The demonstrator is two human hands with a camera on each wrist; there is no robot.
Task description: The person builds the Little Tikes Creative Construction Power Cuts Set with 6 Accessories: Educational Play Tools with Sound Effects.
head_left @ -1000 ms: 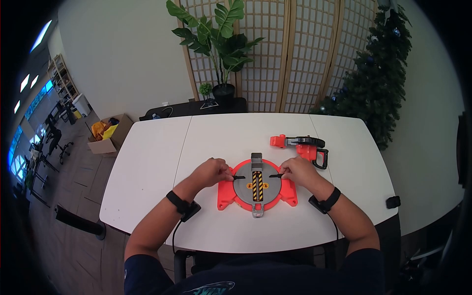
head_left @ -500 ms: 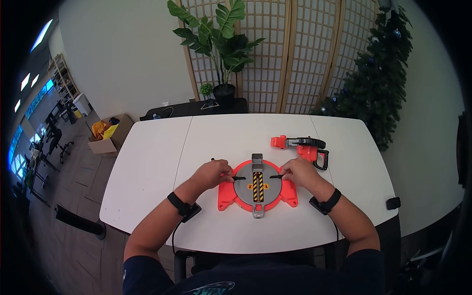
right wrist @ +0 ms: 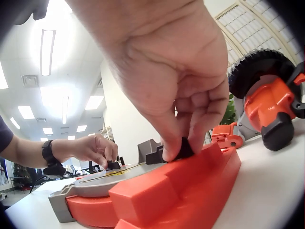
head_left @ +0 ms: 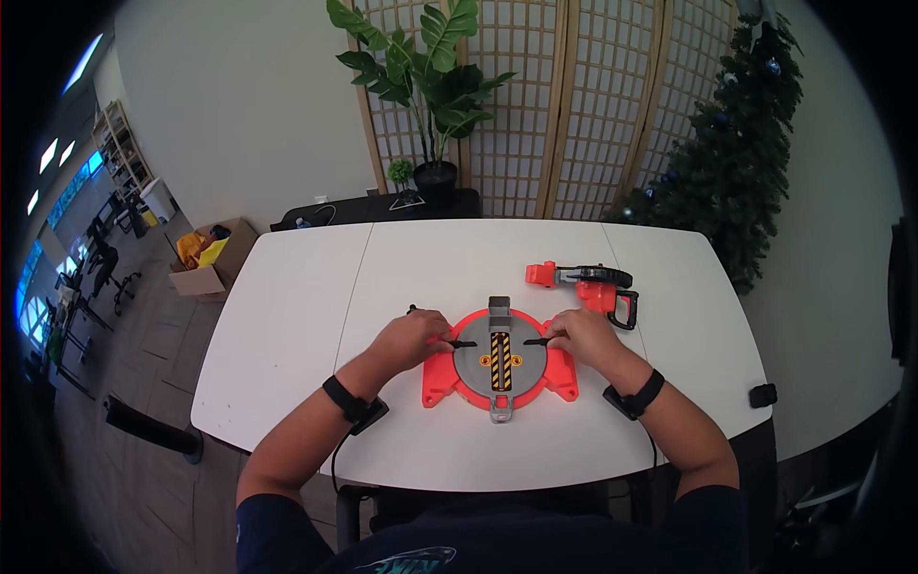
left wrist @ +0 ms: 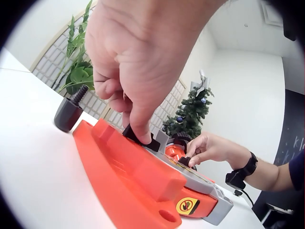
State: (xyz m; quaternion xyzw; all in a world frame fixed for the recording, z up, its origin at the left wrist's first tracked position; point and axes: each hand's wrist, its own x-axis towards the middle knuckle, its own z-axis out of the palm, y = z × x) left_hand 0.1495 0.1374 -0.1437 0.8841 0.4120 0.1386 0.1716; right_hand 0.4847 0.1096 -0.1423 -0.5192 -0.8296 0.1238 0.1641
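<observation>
An orange toy saw base with a round grey plate and a striped strip lies flat on the white table. On its left side the left hand pinches a black clip between thumb and finger. The right hand pinches a matching black clip on the right side. Both clips point inward over the plate. In the left wrist view a dark screw-like piece stands on the table beyond the left hand.
Behind the right hand lies an orange saw arm with a black blade and handle. A small black object sits at the table's right edge. A plant, a dark low shelf and a folding screen stand behind the table.
</observation>
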